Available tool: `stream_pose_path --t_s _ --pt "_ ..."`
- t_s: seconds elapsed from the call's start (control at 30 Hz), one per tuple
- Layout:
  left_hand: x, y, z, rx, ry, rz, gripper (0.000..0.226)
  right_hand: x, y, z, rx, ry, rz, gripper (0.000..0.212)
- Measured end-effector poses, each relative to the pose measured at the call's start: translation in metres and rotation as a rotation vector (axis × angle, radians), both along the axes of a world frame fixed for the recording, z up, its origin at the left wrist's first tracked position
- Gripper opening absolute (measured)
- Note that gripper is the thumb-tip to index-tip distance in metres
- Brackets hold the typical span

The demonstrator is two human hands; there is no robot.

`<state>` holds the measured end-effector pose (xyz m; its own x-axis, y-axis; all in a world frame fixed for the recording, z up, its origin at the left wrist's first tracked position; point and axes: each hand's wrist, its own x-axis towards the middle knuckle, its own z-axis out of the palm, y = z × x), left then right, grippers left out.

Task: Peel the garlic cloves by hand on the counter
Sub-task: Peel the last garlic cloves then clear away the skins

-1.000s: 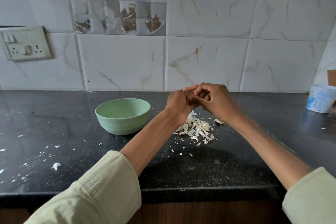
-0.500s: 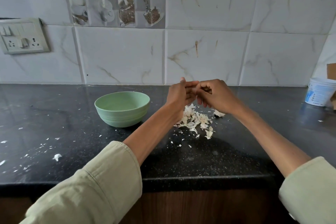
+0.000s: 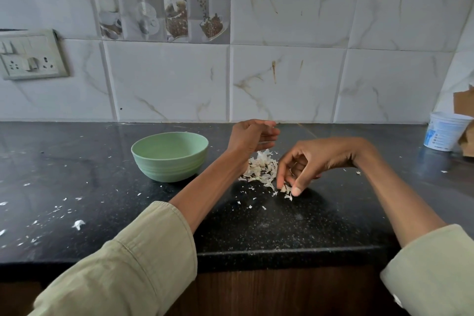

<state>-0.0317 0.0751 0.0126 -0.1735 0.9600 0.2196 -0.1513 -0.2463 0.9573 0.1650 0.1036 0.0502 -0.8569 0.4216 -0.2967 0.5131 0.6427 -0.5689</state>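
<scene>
A heap of white garlic skins (image 3: 261,168) lies on the black counter (image 3: 256,228), to the right of a light green bowl (image 3: 169,155). My left hand (image 3: 252,136) hovers above the heap, its fingers curled toward the thumb and pinching a small pale garlic clove (image 3: 271,124) at the tips. Most of that clove is hidden. My right hand (image 3: 313,159) reaches down at the heap's right edge. Its thumb and fingertips pinch a piece of garlic skin (image 3: 284,188) against the counter.
Small skin flakes are scattered over the counter's left part (image 3: 77,223) and in front of the heap. A white tub (image 3: 445,132) and brown cardboard (image 3: 464,105) stand at the far right. A switch plate (image 3: 28,55) is on the tiled wall. The counter's front edge runs close to my sleeves.
My hands, joined over the heap before, have parted. The right hand dropped to the heap's right edge and the left stayed raised. The camera tilted down a little.
</scene>
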Motion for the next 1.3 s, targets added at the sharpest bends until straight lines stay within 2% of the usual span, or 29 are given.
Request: stream_pose_path --t_s 0.27,0.5,0.57,0.77,0.87,1.03,1.3 --pt "0.0 -0.002 -0.001 0.034 0.099 0.01 0.017 -0.003 0.002 -0.003 -0.006 0.027 -0.051 0.031" --pt "0.0 -0.002 -0.002 0.039 0.181 0.006 0.021 -0.004 0.005 -0.007 0.041 0.051 -0.107 0.019" --pt "0.0 -0.002 0.0 0.041 0.172 0.019 0.019 -0.003 0.005 -0.006 0.026 0.166 -0.148 0.017" --pt "-0.01 -0.001 0.01 0.052 0.075 0.031 0.019 -0.005 0.013 -0.002 0.108 0.741 -0.347 0.018" --pt "-0.012 -0.002 0.011 0.09 0.089 -0.018 0.03 -0.005 0.017 -0.002 0.121 0.912 -0.444 0.016" --pt "-0.01 -0.003 0.009 0.149 0.117 -0.081 0.02 -0.006 0.02 -0.001 0.164 0.997 -0.463 0.025" --pt "-0.009 -0.002 0.01 0.146 0.126 -0.059 0.027 -0.007 0.017 -0.001 0.303 1.007 -0.446 0.026"
